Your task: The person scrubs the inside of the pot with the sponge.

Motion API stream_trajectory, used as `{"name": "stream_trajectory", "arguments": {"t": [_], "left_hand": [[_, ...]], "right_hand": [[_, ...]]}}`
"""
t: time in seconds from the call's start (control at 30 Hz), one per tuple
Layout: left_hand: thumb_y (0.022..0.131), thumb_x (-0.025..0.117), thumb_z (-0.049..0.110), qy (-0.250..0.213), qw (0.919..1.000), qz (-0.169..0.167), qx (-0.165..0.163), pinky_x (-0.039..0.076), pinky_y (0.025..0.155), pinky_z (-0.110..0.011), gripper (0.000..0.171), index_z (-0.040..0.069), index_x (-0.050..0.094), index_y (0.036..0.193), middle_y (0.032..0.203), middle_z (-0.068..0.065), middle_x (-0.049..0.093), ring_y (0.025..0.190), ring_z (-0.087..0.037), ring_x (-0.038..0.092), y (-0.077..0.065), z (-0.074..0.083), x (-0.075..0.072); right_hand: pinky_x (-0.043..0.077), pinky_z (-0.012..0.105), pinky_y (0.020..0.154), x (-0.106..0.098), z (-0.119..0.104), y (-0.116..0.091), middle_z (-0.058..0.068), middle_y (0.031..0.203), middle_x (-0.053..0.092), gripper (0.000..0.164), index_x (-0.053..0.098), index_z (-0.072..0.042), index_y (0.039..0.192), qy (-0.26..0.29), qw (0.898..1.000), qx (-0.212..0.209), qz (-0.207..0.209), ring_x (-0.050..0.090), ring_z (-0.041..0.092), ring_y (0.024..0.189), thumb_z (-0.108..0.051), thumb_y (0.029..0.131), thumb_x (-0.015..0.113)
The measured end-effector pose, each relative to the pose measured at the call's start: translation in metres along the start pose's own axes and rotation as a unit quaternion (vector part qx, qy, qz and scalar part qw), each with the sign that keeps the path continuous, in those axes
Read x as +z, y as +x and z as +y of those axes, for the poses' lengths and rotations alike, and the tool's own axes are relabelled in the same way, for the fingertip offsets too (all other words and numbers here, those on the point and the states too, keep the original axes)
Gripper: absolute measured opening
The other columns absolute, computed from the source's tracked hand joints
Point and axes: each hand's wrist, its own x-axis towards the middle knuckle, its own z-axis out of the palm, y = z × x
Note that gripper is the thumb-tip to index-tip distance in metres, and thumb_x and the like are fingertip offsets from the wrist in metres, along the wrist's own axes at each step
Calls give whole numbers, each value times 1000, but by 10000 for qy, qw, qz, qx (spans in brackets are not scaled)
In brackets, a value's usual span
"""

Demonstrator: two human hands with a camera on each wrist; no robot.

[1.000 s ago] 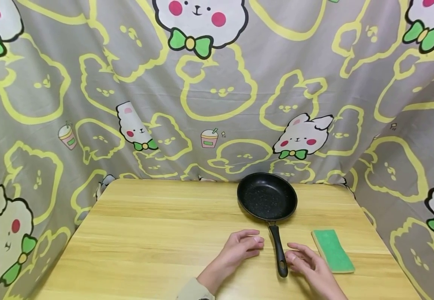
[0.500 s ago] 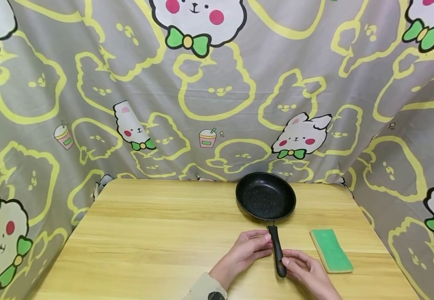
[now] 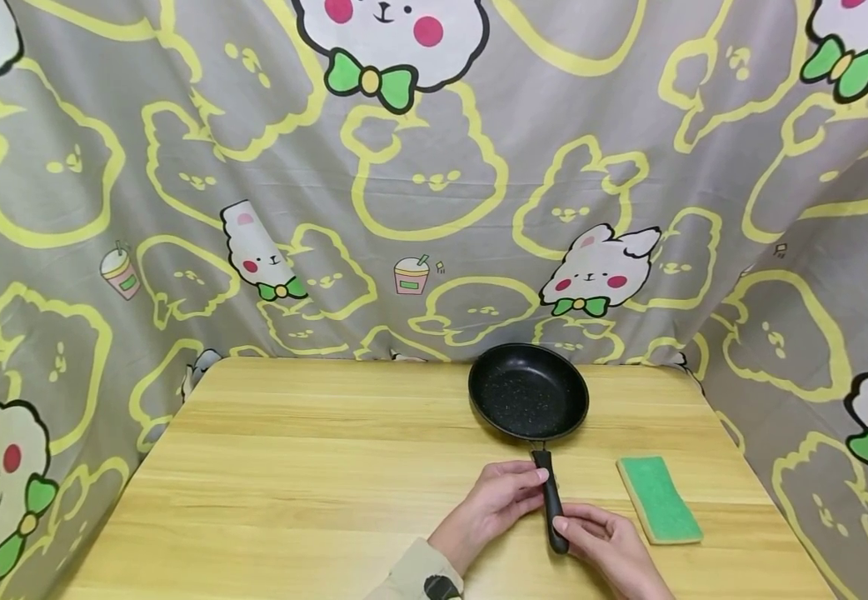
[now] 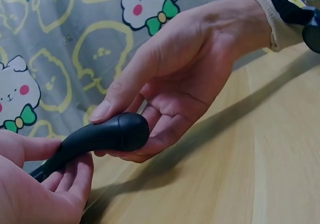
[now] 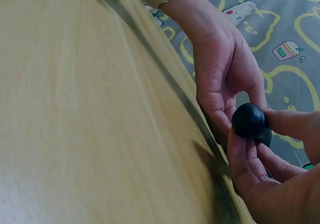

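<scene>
A black frying pan with a speckled inside sits toward the back right of the wooden table, its handle pointing toward me. My left hand pinches the handle close to the pan, thumb on top. Nearer the rounded end, my right hand pinches the handle from the other side. In the left wrist view, the handle runs between both hands, above its shadow on the table. The right wrist view looks along it from its rounded tip, which hides most of its length.
A green-topped scouring sponge lies right of my right hand. The wooden table extends to the left. Behind and at both sides hangs a grey curtain with cartoon prints, close to the pan's far rim.
Both hands have come inward from either side of the handle and now pinch it. The pan has hardly moved; the whole head view has shifted slightly.
</scene>
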Motion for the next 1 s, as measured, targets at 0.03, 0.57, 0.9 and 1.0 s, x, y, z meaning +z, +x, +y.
{"name": "stream_trajectory", "arguments": {"t": [0.03, 0.57, 0.9, 1.0], "left_hand": [[92, 69, -4, 7, 10000, 24, 2, 59, 88, -38, 23, -9, 69, 115, 98, -14, 73, 89, -19, 69, 0, 0, 1], [89, 72, -4, 86, 9999, -48, -44, 60, 87, -38, 21, -7, 70, 109, 97, -15, 73, 88, -20, 70, -6, 4, -8], [90, 73, -3, 205, 9997, -71, -67, 60, 87, -38, 22, -7, 69, 111, 97, -15, 73, 89, -20, 71, -21, 7, -21], [90, 73, -3, 213, 9997, -38, -69, 60, 87, -38, 20, -6, 69, 110, 98, -15, 72, 90, -20, 71, -24, 6, -25]], "right_hand": [[60, 29, 84, 0, 0, 0, 18, 116, 71, 49, 59, 17, 127, 10, 10000, -19, -6, 69, 12, 98, -17, 96, 74], [60, 30, 82, 13, 0, -4, 15, 109, 74, 45, 64, 13, 123, -29, 9999, 84, 101, 70, 14, 96, -17, 92, 78], [61, 29, 80, 22, 6, -10, 14, 105, 74, 41, 63, 16, 122, 127, 9996, -66, -255, 71, 13, 92, -11, 94, 75], [61, 29, 80, 27, 7, -12, 14, 105, 74, 41, 62, 16, 122, 142, 9994, -45, -322, 71, 13, 92, -11, 95, 74]]}}
